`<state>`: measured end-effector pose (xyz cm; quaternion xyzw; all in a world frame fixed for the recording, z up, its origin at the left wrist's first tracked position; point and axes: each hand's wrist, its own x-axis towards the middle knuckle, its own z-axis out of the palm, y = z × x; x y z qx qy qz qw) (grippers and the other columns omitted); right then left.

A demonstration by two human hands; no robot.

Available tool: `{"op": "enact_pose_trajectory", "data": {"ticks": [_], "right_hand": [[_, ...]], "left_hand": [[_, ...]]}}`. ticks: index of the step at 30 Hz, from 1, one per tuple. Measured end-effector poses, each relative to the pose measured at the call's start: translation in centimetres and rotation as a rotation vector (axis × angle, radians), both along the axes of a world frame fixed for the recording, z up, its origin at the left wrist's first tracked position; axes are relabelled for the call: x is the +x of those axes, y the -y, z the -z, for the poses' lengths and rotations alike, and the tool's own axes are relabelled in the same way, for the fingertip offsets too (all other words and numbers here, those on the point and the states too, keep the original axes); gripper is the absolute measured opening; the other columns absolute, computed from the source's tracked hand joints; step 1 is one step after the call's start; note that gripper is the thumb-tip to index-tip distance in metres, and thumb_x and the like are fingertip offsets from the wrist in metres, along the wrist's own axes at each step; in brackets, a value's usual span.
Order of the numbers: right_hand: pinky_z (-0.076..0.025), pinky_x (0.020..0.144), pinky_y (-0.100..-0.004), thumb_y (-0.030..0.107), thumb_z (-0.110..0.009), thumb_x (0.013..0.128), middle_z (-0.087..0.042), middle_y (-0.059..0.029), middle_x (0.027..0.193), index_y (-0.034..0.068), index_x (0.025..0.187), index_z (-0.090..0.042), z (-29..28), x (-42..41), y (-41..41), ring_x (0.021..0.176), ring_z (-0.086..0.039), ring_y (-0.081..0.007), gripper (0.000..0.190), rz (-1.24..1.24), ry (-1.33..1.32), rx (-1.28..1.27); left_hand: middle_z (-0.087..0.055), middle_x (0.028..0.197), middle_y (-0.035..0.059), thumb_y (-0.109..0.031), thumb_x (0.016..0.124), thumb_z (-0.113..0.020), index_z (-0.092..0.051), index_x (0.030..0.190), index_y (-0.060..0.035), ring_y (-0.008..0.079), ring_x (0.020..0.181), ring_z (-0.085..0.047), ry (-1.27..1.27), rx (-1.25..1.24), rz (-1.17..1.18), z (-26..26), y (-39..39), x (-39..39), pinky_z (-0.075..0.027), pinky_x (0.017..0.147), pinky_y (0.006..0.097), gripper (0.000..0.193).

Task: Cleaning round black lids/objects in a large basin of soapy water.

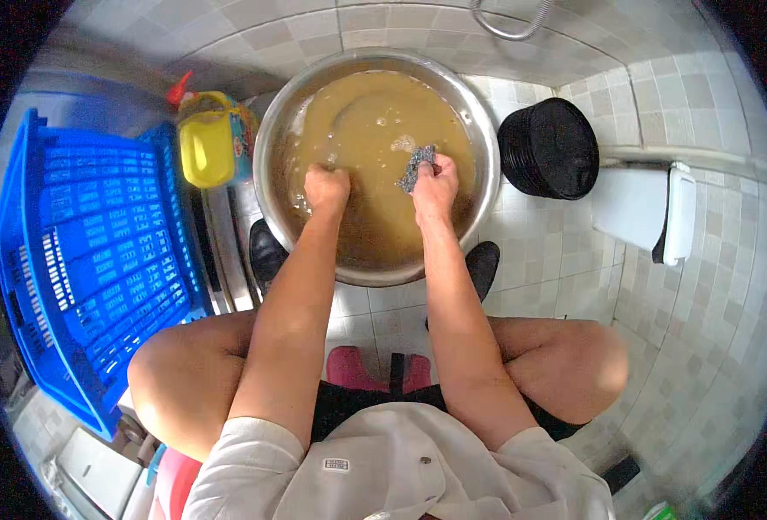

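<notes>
A wide round metal basin (266, 162) of cloudy brown water stands on the floor between my feet. My right hand (436, 179) holds a grey scouring pad (416, 170) over the right half of the water, the thumb pressed on it. On the left side of the basin, my left hand (327, 186) is curled, its fingertips down at the water. Whether it grips something under the surface cannot be told. Faint curved outlines show in the murky water, too unclear to name.
Left of the basin are a yellow plastic container (208, 153) and a large blue plastic basket (104, 221). A stack of round black items (549, 149) sits on the tiled floor to the right, near a white bin (643, 208). A shower hose (520, 29) hangs at the far wall.
</notes>
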<state>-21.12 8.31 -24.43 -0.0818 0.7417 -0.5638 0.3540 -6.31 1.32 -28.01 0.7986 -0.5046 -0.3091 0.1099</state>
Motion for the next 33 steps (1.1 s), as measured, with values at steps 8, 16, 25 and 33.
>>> {"op": "enact_pose_trajectory", "data": {"ticks": [8, 16, 25, 33], "right_hand": [[-0.045, 0.083, -0.0396, 0.005, -0.061, 0.082, -0.060, -0.0154, 0.094, 0.001, 0.100, -0.056, 1.7, 1.9, 0.8, 0.089, -0.057, -0.0298, 0.019, -0.354, -0.454, 0.052], [-0.043, 0.087, -0.0423, 0.008, -0.063, 0.081, -0.056, -0.0186, 0.100, 0.003, 0.102, -0.058, -1.4, 2.1, 0.0, 0.097, -0.053, -0.0374, 0.022, -0.583, -0.751, 0.125], [-0.048, 0.081, -0.0442, 0.006, -0.063, 0.078, -0.059, -0.0190, 0.095, 0.001, 0.100, -0.067, -2.8, 4.1, -2.0, 0.091, -0.058, -0.0367, 0.022, -1.038, -0.901, 0.158], [-0.051, 0.074, -0.0405, 0.010, -0.056, 0.081, -0.063, -0.0154, 0.084, 0.005, 0.083, -0.069, 1.2, 5.6, 5.7, 0.078, -0.062, -0.0325, 0.014, -1.076, -1.111, -0.126]], "left_hand": [[-0.065, 0.091, 0.0261, -0.021, 0.070, -0.068, -0.063, 0.092, 0.0027, 0.0406, 0.090, -0.063, -0.077, -0.018, -0.014, -1.6, -0.8, 0.1, -0.049, 0.085, 0.0439, 0.033], [-0.065, 0.084, 0.0237, -0.014, 0.068, -0.067, -0.061, 0.086, 0.0039, 0.0380, 0.082, -0.064, -0.233, -0.115, -0.092, -2.7, -1.5, -0.1, -0.050, 0.078, 0.0433, 0.026], [-0.061, 0.087, 0.0081, 0.010, 0.067, -0.058, -0.053, 0.103, 0.0009, 0.0223, 0.072, -0.061, -1.298, 0.253, -0.332, -1.4, -3.2, 2.9, -0.053, 0.057, 0.0327, 0.038], [-0.062, 0.078, 0.0079, 0.010, 0.064, -0.055, -0.059, 0.092, 0.0015, 0.0193, 0.066, -0.062, -1.300, 0.327, -0.150, -0.6, -4.0, 2.9, -0.054, 0.054, 0.0293, 0.029]]}}
